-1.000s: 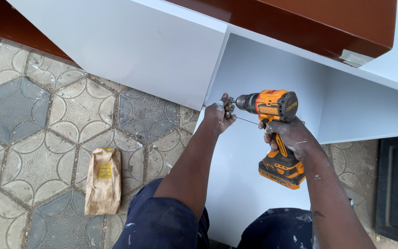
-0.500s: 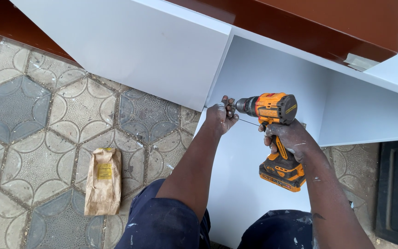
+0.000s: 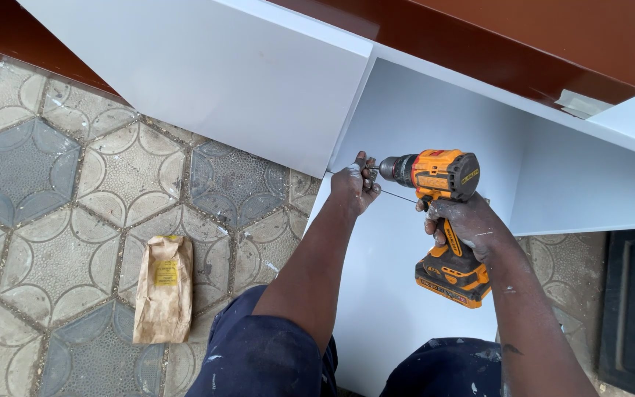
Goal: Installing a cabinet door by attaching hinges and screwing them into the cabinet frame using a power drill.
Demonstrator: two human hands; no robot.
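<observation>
Down at the white cabinet panel [image 3: 406, 279] we see the right hand [image 3: 468, 220] wrapped tight around the grip of the orange cordless drill [image 3: 439, 209], its nose pointing left. Our left hand [image 3: 356, 185] is curled at the chuck, fingers pinched on the bit. A brown paper bag [image 3: 163, 289] lies on the paved floor [image 3: 60, 198], well apart.

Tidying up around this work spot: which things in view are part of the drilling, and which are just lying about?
In use:
cordless drill, held in the right hand
drill chuck, pinched by the left hand
white cabinet panel

Lying about:
brown paper bag on the patterned paving
</observation>
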